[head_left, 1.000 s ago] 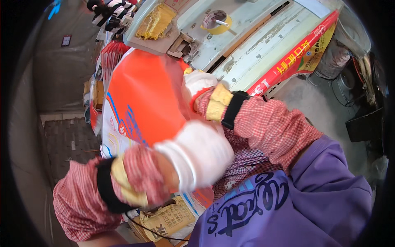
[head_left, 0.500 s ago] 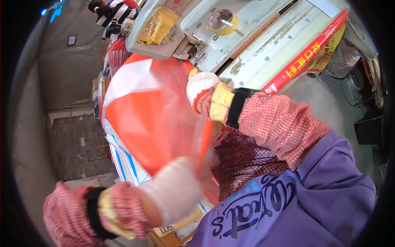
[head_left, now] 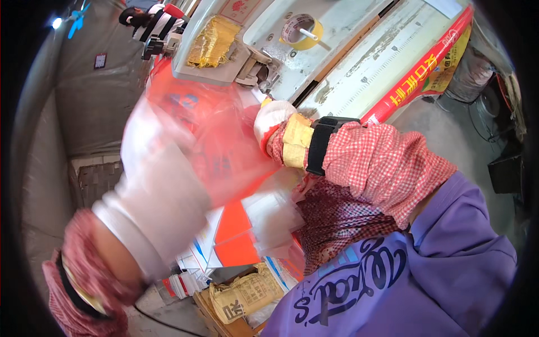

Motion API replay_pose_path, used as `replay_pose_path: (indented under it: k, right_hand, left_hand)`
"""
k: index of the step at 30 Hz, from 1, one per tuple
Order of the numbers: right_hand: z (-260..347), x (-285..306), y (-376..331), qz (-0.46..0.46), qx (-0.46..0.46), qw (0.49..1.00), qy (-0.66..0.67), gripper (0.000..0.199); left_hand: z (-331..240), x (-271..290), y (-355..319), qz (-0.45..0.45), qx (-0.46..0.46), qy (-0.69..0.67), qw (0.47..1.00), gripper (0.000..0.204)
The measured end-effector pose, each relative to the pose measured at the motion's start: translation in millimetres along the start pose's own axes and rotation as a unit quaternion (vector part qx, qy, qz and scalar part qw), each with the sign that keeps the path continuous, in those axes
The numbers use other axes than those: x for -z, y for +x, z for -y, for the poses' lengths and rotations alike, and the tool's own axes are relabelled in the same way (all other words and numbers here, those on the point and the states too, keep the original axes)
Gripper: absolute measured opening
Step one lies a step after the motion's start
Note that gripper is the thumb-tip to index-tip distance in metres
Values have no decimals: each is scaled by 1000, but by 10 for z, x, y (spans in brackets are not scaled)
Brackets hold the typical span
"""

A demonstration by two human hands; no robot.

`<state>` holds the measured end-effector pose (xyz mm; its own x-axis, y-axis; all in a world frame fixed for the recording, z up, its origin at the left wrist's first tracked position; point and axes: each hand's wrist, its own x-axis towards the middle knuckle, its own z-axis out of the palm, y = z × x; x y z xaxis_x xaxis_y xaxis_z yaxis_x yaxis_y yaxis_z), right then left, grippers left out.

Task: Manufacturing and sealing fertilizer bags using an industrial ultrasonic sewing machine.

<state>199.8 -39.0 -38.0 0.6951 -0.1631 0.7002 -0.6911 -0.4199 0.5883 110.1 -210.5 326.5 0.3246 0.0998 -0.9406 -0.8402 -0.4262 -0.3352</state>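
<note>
A red-orange and white plastic bag [head_left: 224, 149], partly see-through and blurred, spreads below the pale sewing-machine-like head [head_left: 210, 42]. My right hand [head_left: 274, 122], in a white glove with a yellow fingertip, is closed at the bag's right edge, close by the machine's metal foot [head_left: 255, 70]. My left hand [head_left: 163, 191], also white-gloved, is lifted over the bag's left part. Motion smears it, so its fingers and any grip cannot be made out. More red and white bags [head_left: 233, 236] lie beneath, with clear plastic film [head_left: 275, 219] at their edge.
On the machine's table [head_left: 359, 73] sits a roll of yellow tape [head_left: 303, 32] with a white stick in it. A red and yellow printed sack [head_left: 426, 76] hangs along the table's edge. Below are a folded tan sack [head_left: 247, 295] and a black cable [head_left: 168, 324]. Another person [head_left: 157, 22] is far back.
My left hand has swung up and left, away from my body, and the bag's left part has shifted with it. Bags and the tan sack underneath now show. My right hand has hardly moved.
</note>
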Motion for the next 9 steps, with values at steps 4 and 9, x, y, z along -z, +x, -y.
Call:
replay_pose_path:
  k: [4, 9]
  right_hand:
    - [-220, 42, 5, 28, 120, 974, 192, 17]
    - [-200, -183, -90, 123, -56, 985, 107, 13]
  left_hand:
    - [-705, -363, 572, -210, -142, -208, 945, 12]
    - [-498, 265, 740, -167, -113, -132, 971, 17]
